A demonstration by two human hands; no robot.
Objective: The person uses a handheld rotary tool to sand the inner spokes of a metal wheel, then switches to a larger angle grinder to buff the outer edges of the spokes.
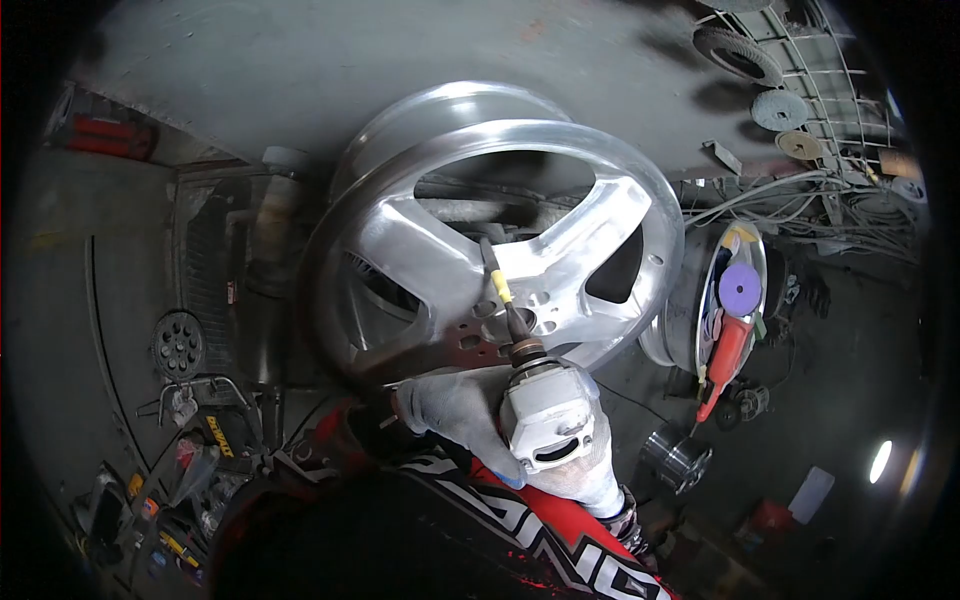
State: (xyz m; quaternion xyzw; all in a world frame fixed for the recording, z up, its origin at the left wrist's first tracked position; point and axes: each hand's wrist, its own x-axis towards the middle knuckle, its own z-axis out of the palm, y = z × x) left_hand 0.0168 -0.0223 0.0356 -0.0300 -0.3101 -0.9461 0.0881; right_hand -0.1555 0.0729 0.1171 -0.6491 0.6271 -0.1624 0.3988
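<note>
A bare-metal alloy wheel rim (560, 170) stands tilted in front of me. Both my gloved hands hold a grey power grinder (545, 415) close to my chest. My left hand (455, 410) wraps its left side. Under its right side my right hand (590, 475) grips it, mostly hidden by the tool. A long bit with a yellow band (500, 290) sticks out of the grinder and its tip rests on a spoke near the hub (500, 335).
A second rim (690, 300) at the right carries a purple disc (740, 288) and a red tool (722, 365). Sanding discs (780, 110) and cables (800, 205) lie at the upper right. Tools and a yellow-labelled case (218, 437) clutter the lower left.
</note>
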